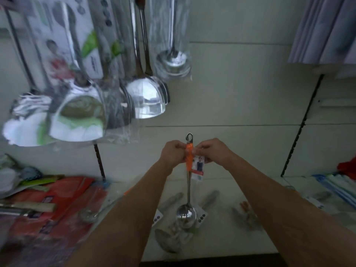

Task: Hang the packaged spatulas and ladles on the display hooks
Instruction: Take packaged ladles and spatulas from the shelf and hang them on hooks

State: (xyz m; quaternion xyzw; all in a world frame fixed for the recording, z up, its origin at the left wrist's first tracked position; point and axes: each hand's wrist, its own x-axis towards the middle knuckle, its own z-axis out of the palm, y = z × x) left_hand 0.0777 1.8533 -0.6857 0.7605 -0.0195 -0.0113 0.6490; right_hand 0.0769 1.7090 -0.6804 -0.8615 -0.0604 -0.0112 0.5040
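Seen from the head camera, both hands meet in front of the chest on one thing: a steel ladle with an orange plastic grip (pixel 189 157) and a small printed card tag (pixel 199 166) hanging at its right side. The left hand (pixel 172 154) has its fingers curled round the orange grip from the left, and the right hand (pixel 212 152) pinches the same grip, or the tag's upper edge beside it, from the right; which of the two I cannot tell. Neither hand is nearer than the other; they close on the grip at about the same height.

The ladle's long axis runs upright. Its metal hanging loop (pixel 189 137) stands clear above the knuckles and points toward the pale back panel (pixel 240 97), while the round bowl (pixel 186 215) hangs low, above more wrapped utensils (pixel 171 237) lying on the shelf (pixel 221 245).

The filled display lies up and to the left of the hands: a row of bagged steel spatulas and ladles (pixel 142 97) hangs there, blurred, and the hooks themselves are out of sight above the frame. By my reading, the coming move is a lift up and leftward, keeping the ladle upright with the loop leading. The loop is small, so it will need careful aiming at a hook tip.
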